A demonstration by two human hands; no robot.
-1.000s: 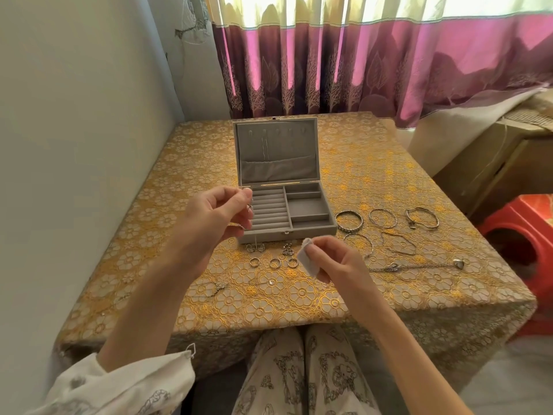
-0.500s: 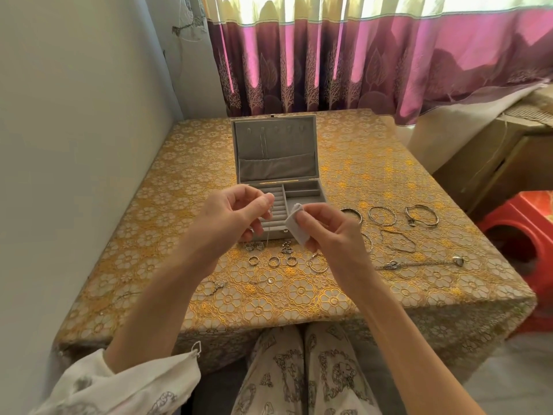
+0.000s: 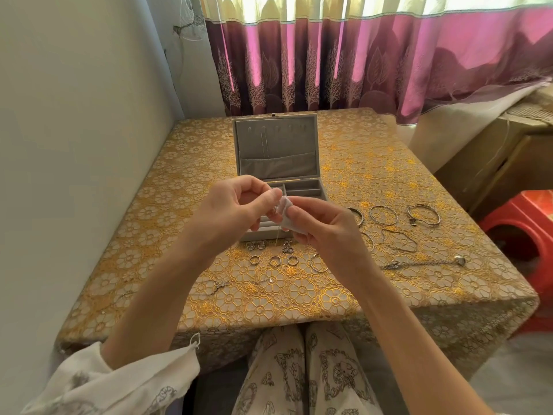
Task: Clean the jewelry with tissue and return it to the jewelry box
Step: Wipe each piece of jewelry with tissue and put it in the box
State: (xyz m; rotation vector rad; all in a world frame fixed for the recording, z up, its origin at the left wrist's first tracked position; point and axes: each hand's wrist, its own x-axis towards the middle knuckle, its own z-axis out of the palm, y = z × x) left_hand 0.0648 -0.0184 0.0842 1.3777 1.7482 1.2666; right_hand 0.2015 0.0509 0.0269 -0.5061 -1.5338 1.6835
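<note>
On my bench (image 3: 389, 181) stood one open jewelry box (image 3: 276, 154). Three small rings (image 3: 273, 260) lay in a row before it, and three bangles (image 3: 383, 215) to the right (more partly hidden behind my hand (image 3: 326, 232)).

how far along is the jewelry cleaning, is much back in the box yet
Early on. Done: one thin chain hangs in the lid of the open jewelry box; the compartments in view look empty. In hand: the left hand pinches a small piece with a fine chain dangling, and the right hand holds the tissue against it. Left: the rings, bangles and a necklace lie on the tablecloth.
</note>
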